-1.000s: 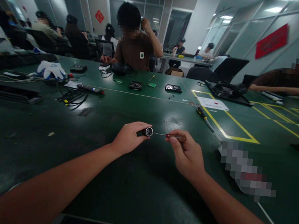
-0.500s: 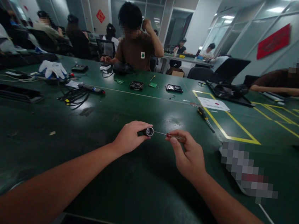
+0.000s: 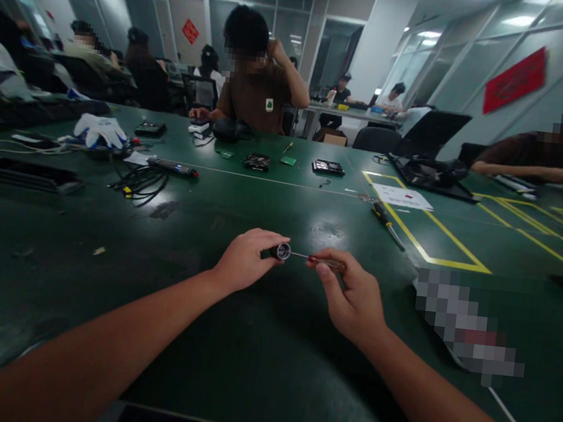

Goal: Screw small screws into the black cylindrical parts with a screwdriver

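My left hand (image 3: 245, 258) pinches a small black cylindrical part (image 3: 283, 251) between thumb and fingers, with its round, silvery-rimmed open end turned toward me. What lies inside that end is too small to make out. My right hand (image 3: 353, 292) is closed on a thin screwdriver (image 3: 326, 263) with a clear reddish handle. The screwdriver's slim shaft points left and its tip meets the rim or opening of the cylinder; I cannot tell which. Both hands are held above the green table (image 3: 256, 356).
A yellow-black screwdriver (image 3: 388, 225) and a paper sheet (image 3: 403, 197) lie at right, near yellow tape. A blurred pale object (image 3: 461, 324) is beside my right forearm. Black cables (image 3: 143, 183), white gloves (image 3: 99, 131) and opened devices (image 3: 329, 168) lie farther back. A person (image 3: 258, 94) sits opposite.
The screwdriver in my right hand has shifted slightly left, closer to the cylinder. The cylinder has moved a touch right and down, and its open end is turned slightly differently.
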Motion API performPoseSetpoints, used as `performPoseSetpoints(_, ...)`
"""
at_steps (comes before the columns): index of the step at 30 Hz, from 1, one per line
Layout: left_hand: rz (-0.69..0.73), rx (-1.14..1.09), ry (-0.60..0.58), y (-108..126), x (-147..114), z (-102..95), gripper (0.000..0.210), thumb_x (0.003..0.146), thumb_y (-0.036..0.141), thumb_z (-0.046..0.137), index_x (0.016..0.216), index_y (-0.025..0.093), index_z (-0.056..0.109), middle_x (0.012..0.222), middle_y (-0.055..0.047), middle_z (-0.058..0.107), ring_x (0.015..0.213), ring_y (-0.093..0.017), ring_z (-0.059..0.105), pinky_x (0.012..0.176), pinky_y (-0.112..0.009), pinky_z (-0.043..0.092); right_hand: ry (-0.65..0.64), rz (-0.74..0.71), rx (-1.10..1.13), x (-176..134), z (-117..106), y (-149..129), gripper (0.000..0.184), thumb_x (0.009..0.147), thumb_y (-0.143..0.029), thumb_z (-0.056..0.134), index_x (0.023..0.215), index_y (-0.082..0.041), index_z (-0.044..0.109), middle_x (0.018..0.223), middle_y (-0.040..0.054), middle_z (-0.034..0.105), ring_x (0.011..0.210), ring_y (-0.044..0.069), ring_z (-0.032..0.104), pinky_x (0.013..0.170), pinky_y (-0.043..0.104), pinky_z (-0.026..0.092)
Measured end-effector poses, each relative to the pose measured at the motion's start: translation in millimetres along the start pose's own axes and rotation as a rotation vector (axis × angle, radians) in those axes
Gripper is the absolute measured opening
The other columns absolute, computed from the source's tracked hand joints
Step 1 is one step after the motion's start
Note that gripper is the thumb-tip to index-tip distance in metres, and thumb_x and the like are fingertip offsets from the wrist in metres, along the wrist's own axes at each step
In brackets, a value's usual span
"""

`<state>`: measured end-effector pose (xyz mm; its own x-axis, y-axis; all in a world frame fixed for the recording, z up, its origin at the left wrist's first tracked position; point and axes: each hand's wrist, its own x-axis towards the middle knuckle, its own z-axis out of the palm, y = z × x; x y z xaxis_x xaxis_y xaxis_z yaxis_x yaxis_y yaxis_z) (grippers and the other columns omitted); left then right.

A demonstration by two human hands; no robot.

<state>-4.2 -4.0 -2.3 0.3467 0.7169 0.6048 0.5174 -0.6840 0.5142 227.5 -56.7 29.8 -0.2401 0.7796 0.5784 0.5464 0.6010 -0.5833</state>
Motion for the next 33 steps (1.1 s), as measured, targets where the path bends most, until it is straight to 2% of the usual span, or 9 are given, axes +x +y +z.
performPoseSetpoints(11,-0.032,0.001,-0.003,2.4,0.4,-2.1,0.042,0.081,0.014,0.085,0.122,0.021,0.075,0.12,-0.007,0.078,0.112,-0.025,0.072,0.1,-0.044,0.059,0.09,0.039,0.003,-1.3,1.0,4.1,0.015,0.103,-0.033,0.056,0.113,-0.024,0.064,0.095,0.0045,0.08,0.087,0.022,0.078,0.078,0.034,0.057)
performPoseSetpoints(19,-0.036,-0.012,0.016,1.3,0.5,-2.4,0.043,0.08,0.012,0.085,0.12,0.022,0.076,0.119,-0.007,0.078,0.111,-0.025,0.073,0.1,-0.044,0.059,0.017,0.021,-0.022,0.7,0.5,1.8,0.014,0.102,-0.031,0.057,0.111,-0.024,0.065,0.092,0.0036,0.079,0.086,0.022,0.078,0.077,0.032,0.056)
performPoseSetpoints(27,-0.047,0.001,0.008,3.3,0.8,-3.6,0.043,0.079,0.013,0.086,0.12,0.023,0.076,0.119,-0.006,0.078,0.111,-0.025,0.073,0.099,-0.046,0.059,0.091,0.02,-0.007,-1.3,0.2,1.9,0.014,0.103,-0.032,0.057,0.113,-0.024,0.064,0.093,0.0037,0.08,0.085,0.021,0.078,0.077,0.033,0.057)
performPoseSetpoints(33,-0.018,0.008,0.021,0.8,-0.5,-1.8,0.043,0.08,0.015,0.086,0.122,0.022,0.075,0.119,-0.007,0.078,0.111,-0.025,0.073,0.099,-0.045,0.059,0.062,-0.003,-0.06,0.6,1.4,0.8,0.012,0.102,-0.028,0.056,0.112,-0.024,0.063,0.095,0.0053,0.079,0.086,0.023,0.078,0.078,0.035,0.058)
